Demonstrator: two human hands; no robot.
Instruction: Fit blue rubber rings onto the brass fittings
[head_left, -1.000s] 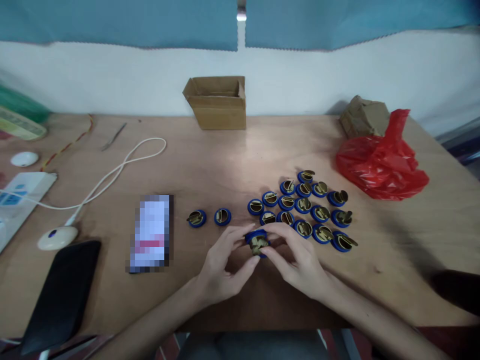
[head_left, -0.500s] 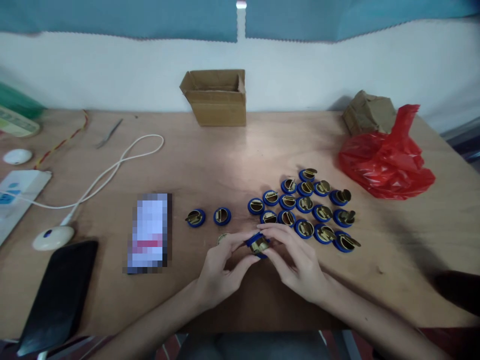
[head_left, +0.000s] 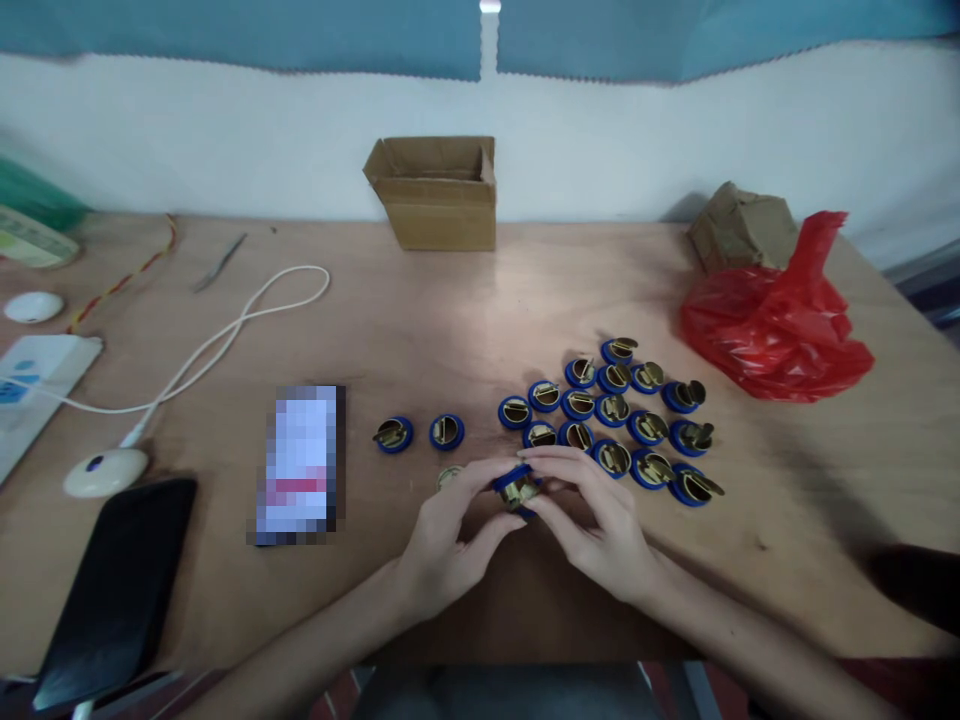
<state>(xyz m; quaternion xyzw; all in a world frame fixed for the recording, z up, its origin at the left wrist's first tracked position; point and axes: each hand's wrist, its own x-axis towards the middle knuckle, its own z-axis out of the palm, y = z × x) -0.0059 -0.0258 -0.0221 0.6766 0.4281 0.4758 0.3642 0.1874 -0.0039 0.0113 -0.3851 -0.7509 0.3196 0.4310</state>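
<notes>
Near the table's front, my left hand [head_left: 450,535] and my right hand [head_left: 600,525] pinch a round brass fitting with a blue rim [head_left: 516,488] between fingers and thumbs. The fitting is tilted, and fingertips cover part of its edge. Just beyond my left fingers lies a small pale brass disc [head_left: 450,477], partly hidden by them. Several similar blue-rimmed brass fittings [head_left: 613,409] stand in rows beyond my right hand, many with a flap raised. Two more stand apart to the left, one blue-rimmed fitting [head_left: 394,434] and another fitting [head_left: 447,432] beside it.
A lit phone [head_left: 301,460] and a dark phone [head_left: 116,590] lie at left, near a white cable [head_left: 217,340] and power strip [head_left: 45,380]. An open cardboard box [head_left: 446,215] stands by the wall. At right sit a red plastic bag [head_left: 776,330] and brown package [head_left: 746,225].
Both hands keep their hold on the fitting, with small finger shifts. My left thumb reaches slightly farther right, and more of the pale disc shows. The whole view has shifted a little.
</notes>
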